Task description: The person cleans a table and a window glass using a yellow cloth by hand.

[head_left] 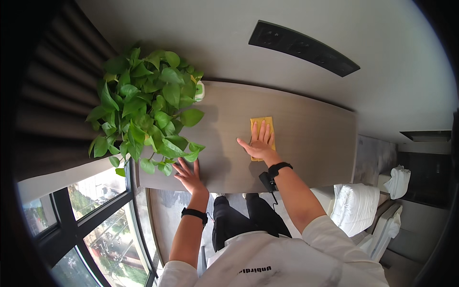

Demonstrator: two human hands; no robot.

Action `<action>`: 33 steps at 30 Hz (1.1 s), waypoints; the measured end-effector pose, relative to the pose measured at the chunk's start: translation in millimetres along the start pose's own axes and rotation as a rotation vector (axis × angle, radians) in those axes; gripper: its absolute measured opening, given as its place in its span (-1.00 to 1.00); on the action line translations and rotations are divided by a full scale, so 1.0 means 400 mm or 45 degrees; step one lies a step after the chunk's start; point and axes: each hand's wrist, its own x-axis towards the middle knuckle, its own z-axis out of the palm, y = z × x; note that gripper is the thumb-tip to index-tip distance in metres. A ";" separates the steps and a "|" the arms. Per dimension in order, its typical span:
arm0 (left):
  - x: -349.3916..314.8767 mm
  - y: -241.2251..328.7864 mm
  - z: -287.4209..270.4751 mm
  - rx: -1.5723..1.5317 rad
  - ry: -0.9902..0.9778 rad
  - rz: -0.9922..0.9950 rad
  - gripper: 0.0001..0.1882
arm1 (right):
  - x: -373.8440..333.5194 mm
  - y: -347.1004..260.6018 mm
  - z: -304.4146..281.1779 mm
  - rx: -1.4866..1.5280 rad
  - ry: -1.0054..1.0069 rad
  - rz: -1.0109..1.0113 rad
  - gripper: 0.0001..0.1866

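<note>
A folded yellow cloth (262,121) lies on the wooden tabletop (311,143), right of the middle. My right hand (258,145) presses flat on it, fingers stretched forward and thumb out to the left. Close to the table's near left edge, my left hand (189,177) rests on the surface with its fingers spread, holding nothing. Its fingertips are just by the lowest leaves of a bushy green potted plant (148,105), whose pot is hidden under the foliage. Each wrist wears a black band.
Behind the plant's right side stands a small white and green container (200,91). A black socket panel (303,48) is set in the wall beyond the table. Windows (110,229) and a dark curtain (62,91) are at the left. White bedding (355,208) lies at the right.
</note>
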 end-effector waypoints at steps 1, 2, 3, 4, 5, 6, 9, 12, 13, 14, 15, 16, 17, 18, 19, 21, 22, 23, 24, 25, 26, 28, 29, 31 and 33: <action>0.004 -0.001 0.003 0.017 0.010 -0.006 0.06 | 0.005 -0.010 -0.007 -0.017 -0.064 0.005 0.17; 0.007 -0.003 0.007 0.035 0.020 -0.013 0.05 | 0.016 -0.020 -0.021 -0.017 -0.075 -0.003 0.17; 0.007 -0.002 0.010 0.038 0.008 -0.018 0.05 | 0.032 -0.028 -0.040 -0.025 -0.093 0.024 0.18; -0.005 -0.004 0.003 0.023 -0.043 0.013 0.04 | 0.048 -0.029 -0.058 -0.031 -0.109 0.058 0.18; -0.009 -0.003 -0.011 0.012 -0.069 0.032 0.04 | 0.078 -0.023 -0.083 0.003 -0.098 0.077 0.19; -0.003 -0.003 -0.026 0.002 -0.089 0.047 0.04 | 0.101 -0.023 -0.097 0.001 -0.099 0.078 0.19; -0.013 -0.013 -0.026 0.023 -0.191 0.057 0.03 | 0.136 -0.043 -0.115 0.032 -0.072 0.096 0.20; -0.017 -0.017 -0.020 0.108 -0.163 0.035 0.02 | 0.171 -0.057 -0.134 0.047 -0.043 0.110 0.20; -0.017 -0.018 -0.028 0.054 -0.167 0.048 0.01 | 0.198 -0.050 -0.155 0.053 0.043 0.096 0.19; -0.019 -0.028 -0.029 -0.001 -0.179 0.053 0.00 | 0.215 -0.052 -0.166 0.050 0.030 0.084 0.19; -0.009 -0.020 -0.003 -0.017 -0.114 0.021 -0.01 | 0.226 -0.054 -0.173 0.033 0.066 0.088 0.19; -0.014 -0.016 -0.035 -0.010 -0.036 0.052 -0.02 | 0.223 -0.036 -0.163 0.007 0.098 0.105 0.19; -0.017 -0.019 -0.026 -0.024 0.005 0.032 -0.02 | 0.204 -0.048 -0.158 0.003 0.058 0.119 0.18; -0.023 -0.022 -0.019 -0.037 0.051 0.014 -0.02 | 0.193 -0.047 -0.146 0.004 0.047 0.114 0.18; -0.024 -0.031 -0.032 0.008 0.032 0.052 -0.04 | 0.186 -0.040 -0.138 -0.003 0.104 0.089 0.17; 0.004 -0.008 0.028 -0.062 0.215 -0.043 0.30 | 0.153 -0.053 -0.133 -0.051 0.143 0.031 0.15; 0.009 -0.007 0.057 -0.086 0.196 -0.032 0.38 | 0.108 -0.066 -0.090 -0.035 0.146 0.053 0.15; 0.006 0.005 0.036 -0.110 0.235 -0.007 0.46 | 0.089 -0.044 -0.073 -0.100 0.170 -0.010 0.14; 0.007 0.003 0.036 -0.090 0.199 -0.022 0.58 | 0.059 -0.040 -0.038 -0.153 0.185 -0.075 0.13; 0.008 -0.016 0.055 -0.105 0.128 -0.028 0.49 | 0.014 -0.056 0.016 -0.143 0.218 -0.161 0.12; 0.000 -0.010 0.016 -0.128 0.127 -0.002 0.41 | -0.019 -0.035 0.051 -0.157 0.268 -0.247 0.11; -0.020 -0.052 -0.041 -0.198 -0.057 0.100 0.01 | -0.139 -0.035 0.169 -0.214 0.111 -0.347 0.08; -0.026 -0.051 -0.044 -0.200 -0.017 0.090 0.14 | -0.173 -0.025 0.174 -0.194 0.149 -0.389 0.08; -0.039 -0.079 -0.075 -0.169 -0.013 0.129 0.26 | -0.226 -0.035 0.212 -0.145 0.228 -0.402 0.07; -0.050 -0.073 -0.072 -0.142 -0.024 0.143 0.60 | -0.279 -0.015 0.264 -0.153 0.319 -0.531 0.07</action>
